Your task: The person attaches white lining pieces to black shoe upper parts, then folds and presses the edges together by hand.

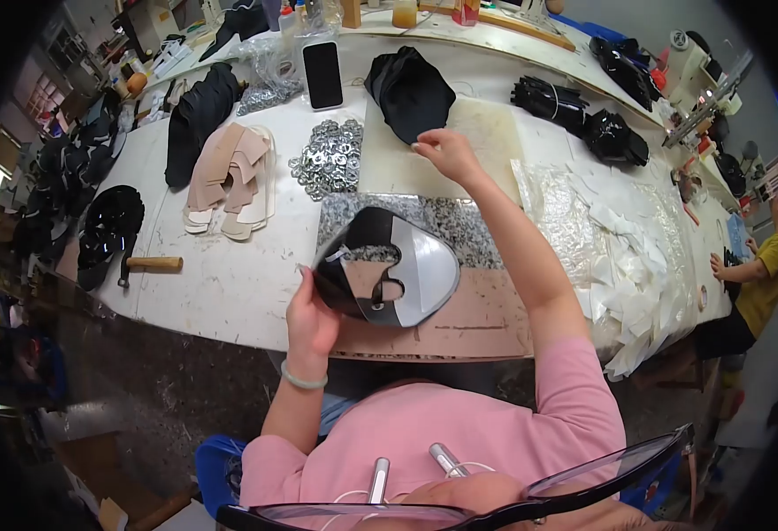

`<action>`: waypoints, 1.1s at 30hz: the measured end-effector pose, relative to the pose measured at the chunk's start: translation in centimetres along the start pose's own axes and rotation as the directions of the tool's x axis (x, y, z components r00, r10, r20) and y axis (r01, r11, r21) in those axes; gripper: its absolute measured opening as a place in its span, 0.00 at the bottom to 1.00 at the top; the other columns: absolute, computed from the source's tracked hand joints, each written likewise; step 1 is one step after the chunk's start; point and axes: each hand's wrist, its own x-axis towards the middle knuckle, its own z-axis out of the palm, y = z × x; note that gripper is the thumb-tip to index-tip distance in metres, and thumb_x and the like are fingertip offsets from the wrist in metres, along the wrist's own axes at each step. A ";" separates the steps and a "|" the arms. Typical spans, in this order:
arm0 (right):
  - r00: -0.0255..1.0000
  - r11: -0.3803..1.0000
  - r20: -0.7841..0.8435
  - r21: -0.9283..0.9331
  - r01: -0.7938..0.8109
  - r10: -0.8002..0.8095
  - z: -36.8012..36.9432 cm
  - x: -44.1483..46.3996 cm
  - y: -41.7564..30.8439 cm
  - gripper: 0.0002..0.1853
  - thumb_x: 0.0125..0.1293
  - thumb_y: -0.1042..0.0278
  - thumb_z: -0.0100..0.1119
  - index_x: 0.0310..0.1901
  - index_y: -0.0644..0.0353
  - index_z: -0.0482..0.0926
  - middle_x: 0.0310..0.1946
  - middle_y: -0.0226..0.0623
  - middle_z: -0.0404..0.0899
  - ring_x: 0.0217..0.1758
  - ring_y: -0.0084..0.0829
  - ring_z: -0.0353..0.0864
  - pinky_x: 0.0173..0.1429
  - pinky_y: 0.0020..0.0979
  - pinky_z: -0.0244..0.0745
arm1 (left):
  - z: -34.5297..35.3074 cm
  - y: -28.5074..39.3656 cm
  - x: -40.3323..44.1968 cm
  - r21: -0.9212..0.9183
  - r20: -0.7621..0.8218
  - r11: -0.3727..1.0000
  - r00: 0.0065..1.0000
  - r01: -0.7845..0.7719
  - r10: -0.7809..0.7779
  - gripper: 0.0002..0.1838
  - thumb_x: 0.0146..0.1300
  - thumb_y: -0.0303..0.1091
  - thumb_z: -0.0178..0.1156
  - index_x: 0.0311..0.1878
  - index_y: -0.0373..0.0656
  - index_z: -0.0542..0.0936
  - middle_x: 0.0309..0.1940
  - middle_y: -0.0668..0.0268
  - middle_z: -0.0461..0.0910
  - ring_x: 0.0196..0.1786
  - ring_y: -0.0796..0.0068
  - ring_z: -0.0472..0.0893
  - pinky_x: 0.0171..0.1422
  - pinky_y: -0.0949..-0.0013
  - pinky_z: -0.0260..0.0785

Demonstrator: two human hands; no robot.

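Pinching black-and-silver piece (426, 270) with left fingers (305, 281). Cannot tell grip of right fingers (428, 141) at black stack (411, 93); could scatter it by snagging.

Left hand (312, 320) — partly hidden behind the black-and-silver piece (432, 270); red bottle (466, 12) — cut off up top.

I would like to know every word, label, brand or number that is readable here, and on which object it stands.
There is no readable text in this view.
Black and silver piece in the left hand: no lettering visible.
Phone: dark screen, no words showing.
Jar of yellowish liquid and white machine: any markings are too small or blurred to read.
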 end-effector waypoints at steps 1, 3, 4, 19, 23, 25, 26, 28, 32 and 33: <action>0.999 0.998 -0.017 0.035 -0.046 0.047 1.0 1.5 0.0 0.17 0.57 0.56 0.67 0.40 0.62 0.84 0.36 0.44 0.85 0.41 0.38 0.84 0.48 0.32 0.77 | -0.2 0.0 -0.4 -0.005 0.010 1.000 1.000 0.007 -0.007 0.20 0.76 0.43 0.43 0.60 0.39 0.72 0.55 0.62 0.78 0.61 0.66 0.75 0.70 0.56 0.61; 0.992 0.992 -0.077 0.077 -0.099 0.105 2.8 4.5 0.1 0.17 0.56 0.55 0.68 0.39 0.61 0.85 0.36 0.43 0.85 0.42 0.38 0.85 0.48 0.33 0.77 | -1.4 -0.1 -1.0 -0.083 0.015 0.994 0.998 0.067 -0.066 0.18 0.75 0.40 0.43 0.58 0.39 0.73 0.54 0.61 0.78 0.60 0.66 0.75 0.70 0.56 0.61; 0.986 0.991 -0.121 0.084 -0.107 0.117 3.5 5.8 0.0 0.18 0.56 0.54 0.68 0.39 0.61 0.85 0.36 0.43 0.85 0.42 0.38 0.85 0.48 0.33 0.77 | -1.8 -0.2 -1.2 -0.120 0.020 0.988 0.995 0.098 -0.096 0.17 0.75 0.39 0.43 0.58 0.39 0.73 0.54 0.61 0.78 0.60 0.66 0.75 0.70 0.57 0.61; 0.858 0.750 0.207 0.419 -0.512 0.470 4.9 11.2 1.1 0.21 0.53 0.54 0.75 0.47 0.52 0.83 0.40 0.26 0.84 0.45 0.21 0.78 0.46 0.33 0.67 | -2.0 -0.7 -3.8 -0.295 -0.035 0.943 0.985 0.153 -0.171 0.18 0.75 0.36 0.44 0.60 0.37 0.71 0.56 0.59 0.77 0.61 0.66 0.73 0.71 0.60 0.61; 0.841 0.728 0.175 0.430 -0.533 0.512 4.9 11.9 1.4 0.24 0.55 0.47 0.72 0.47 0.54 0.83 0.39 0.25 0.81 0.42 0.21 0.77 0.39 0.28 0.69 | -2.7 -0.9 -4.0 -0.316 -0.026 0.936 0.985 0.152 -0.169 0.17 0.74 0.35 0.45 0.59 0.37 0.72 0.55 0.60 0.77 0.60 0.67 0.74 0.70 0.61 0.61; 0.844 0.736 0.109 0.440 -0.515 0.526 5.1 12.7 1.5 0.28 0.55 0.42 0.71 0.47 0.57 0.82 0.37 0.25 0.79 0.39 0.22 0.76 0.33 0.25 0.72 | -3.5 -1.3 -3.9 -0.310 0.034 0.938 0.988 0.156 -0.153 0.18 0.75 0.37 0.44 0.61 0.37 0.70 0.58 0.60 0.75 0.62 0.66 0.73 0.71 0.60 0.60; 0.843 0.749 0.045 0.436 -0.500 0.536 5.3 13.2 1.5 0.28 0.55 0.41 0.70 0.47 0.58 0.82 0.37 0.27 0.79 0.39 0.23 0.76 0.33 0.26 0.73 | -3.7 -1.5 -4.0 -0.306 0.062 0.939 0.987 0.158 -0.146 0.19 0.75 0.37 0.44 0.62 0.37 0.69 0.59 0.60 0.74 0.63 0.65 0.72 0.71 0.60 0.60; 0.835 0.765 0.010 0.395 -0.508 0.550 5.5 14.4 1.8 0.30 0.55 0.41 0.70 0.48 0.59 0.82 0.39 0.30 0.80 0.41 0.25 0.77 0.34 0.27 0.74 | -3.3 -1.5 -4.1 -0.302 0.053 0.941 0.988 0.152 -0.143 0.19 0.75 0.37 0.44 0.62 0.37 0.70 0.59 0.60 0.75 0.62 0.66 0.72 0.71 0.61 0.60; 0.838 0.780 0.046 0.342 -0.525 0.544 6.4 15.5 2.4 0.31 0.55 0.41 0.70 0.50 0.60 0.82 0.44 0.33 0.81 0.45 0.29 0.78 0.36 0.28 0.74 | -3.2 -1.7 -4.3 -0.317 0.038 0.935 0.987 0.160 -0.156 0.19 0.75 0.37 0.45 0.62 0.37 0.70 0.59 0.60 0.75 0.62 0.67 0.73 0.71 0.61 0.59; 0.839 0.767 0.051 0.379 -0.518 0.542 6.8 15.4 2.4 0.30 0.55 0.42 0.70 0.49 0.59 0.82 0.42 0.31 0.81 0.43 0.28 0.78 0.36 0.27 0.73 | -3.3 -1.8 -4.4 -0.322 0.041 0.933 0.987 0.162 -0.157 0.19 0.75 0.37 0.45 0.62 0.37 0.70 0.59 0.60 0.75 0.61 0.67 0.73 0.71 0.61 0.59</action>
